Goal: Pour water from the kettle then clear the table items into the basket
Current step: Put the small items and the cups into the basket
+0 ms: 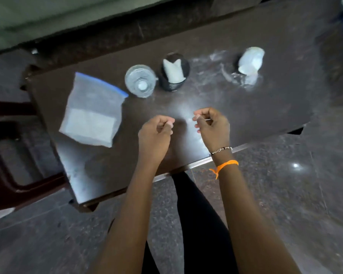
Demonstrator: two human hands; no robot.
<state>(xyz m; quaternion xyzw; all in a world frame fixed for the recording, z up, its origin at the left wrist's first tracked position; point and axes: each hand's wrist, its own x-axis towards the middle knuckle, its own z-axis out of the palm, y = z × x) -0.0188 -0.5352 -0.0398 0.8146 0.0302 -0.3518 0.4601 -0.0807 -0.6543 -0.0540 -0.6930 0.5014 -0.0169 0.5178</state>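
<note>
1. Though seemingly poured already, no kettle in sight.
2. Left on the table (246,107): bag (93,111), glass (140,81), white lump (250,60).
3. Beside the glass: basket (170,86) with something white.
4. Left hand (154,133) curled up empty; right hand (212,127) pinching a thin white strip (205,120).

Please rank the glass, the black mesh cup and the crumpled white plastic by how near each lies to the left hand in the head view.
From the left hand:
1. Glass, beyond the hand, slightly left.
2. Black mesh cup, just right of the glass, a little farther off.
3. Crumpled white plastic, far off to the right.
</note>
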